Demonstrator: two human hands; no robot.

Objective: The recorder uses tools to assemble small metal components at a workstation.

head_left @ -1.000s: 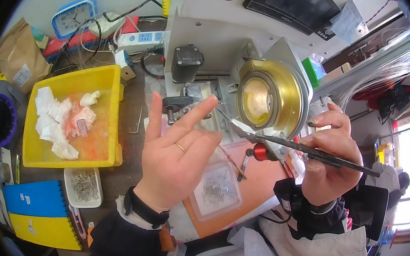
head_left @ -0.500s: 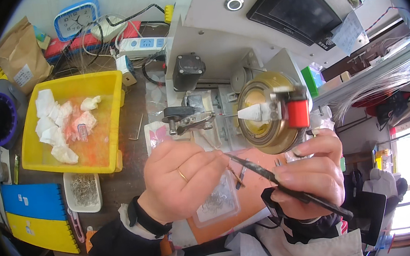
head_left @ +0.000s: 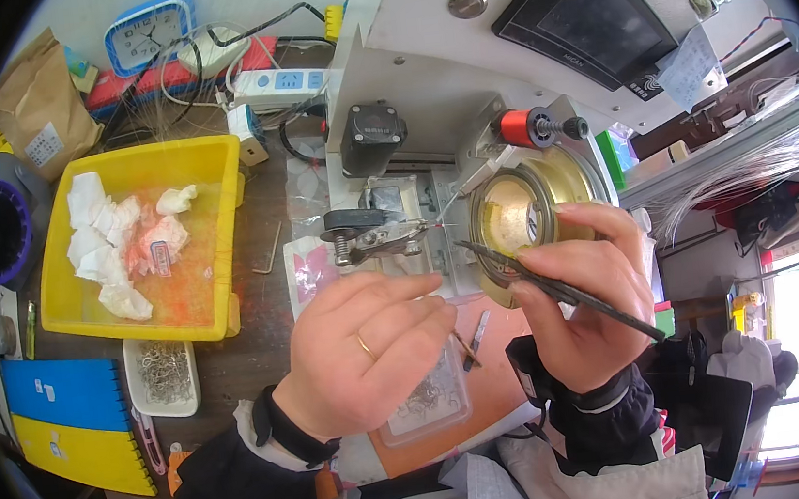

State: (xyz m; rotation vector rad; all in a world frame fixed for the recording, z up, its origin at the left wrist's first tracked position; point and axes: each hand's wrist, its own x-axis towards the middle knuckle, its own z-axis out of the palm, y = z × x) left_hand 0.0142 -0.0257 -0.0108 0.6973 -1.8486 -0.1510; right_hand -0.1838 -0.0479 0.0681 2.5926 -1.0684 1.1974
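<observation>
My right hand (head_left: 585,303) grips a pair of dark tweezers (head_left: 570,292) between thumb and fingers, its tips pointing left toward a small metal clamp (head_left: 389,238). The right fingers are close against the brass-coloured wheel (head_left: 598,190) of a bench machine. My left hand (head_left: 371,350), a ring on one finger, is below the clamp, fingers bent together; whatever they may pinch is hidden. A red thread spool (head_left: 528,127) is mounted above the wheel. Beneath my left hand sits a clear plastic box (head_left: 426,412) of small metal pieces.
Left of the machine is a yellow tray (head_left: 58,285) holding crumpled white tissue. A white dish (head_left: 191,398) of small metal pieces and a blue-and-yellow board (head_left: 72,420) lie nearer. The machine's dark screen (head_left: 584,16) faces me; a hex key (head_left: 270,248) lies beside the machine.
The wheel has turned, bringing the red spool from the front to above it. My right hand has risen with the tweezers, away from my left fingertips. The round button's light has gone out.
</observation>
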